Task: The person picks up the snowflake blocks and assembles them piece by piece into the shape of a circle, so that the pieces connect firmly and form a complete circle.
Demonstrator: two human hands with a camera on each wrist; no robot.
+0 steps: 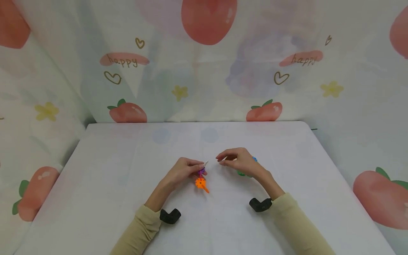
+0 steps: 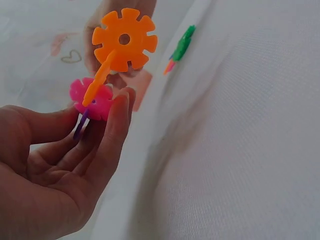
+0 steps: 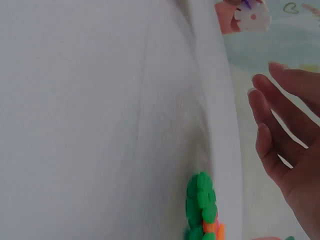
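My left hand [image 1: 183, 171] pinches a small joined chain of notched plastic snowflake discs above the table. In the left wrist view an orange disc [image 2: 137, 45] stands nearest the camera, slotted with another orange piece seen edge-on. Behind these are a pink disc [image 2: 102, 107] and a purple disc [image 2: 80, 127], partly hidden by the fingers. A white disc [image 3: 245, 22] is at the chain's far end. To the right of it, my right hand [image 1: 237, 159] hovers with loosely bent, spread fingers, apart from the chain and holding nothing.
Green discs [image 3: 194, 200] with orange pieces lie on the white-covered table [image 1: 95, 170], beneath the right forearm. A blue piece [image 1: 254, 159] shows beside that wrist. Black wrist mounts [image 1: 170, 216] stick out near both sleeves. A patterned cloth [image 1: 204, 78] rises behind the table.
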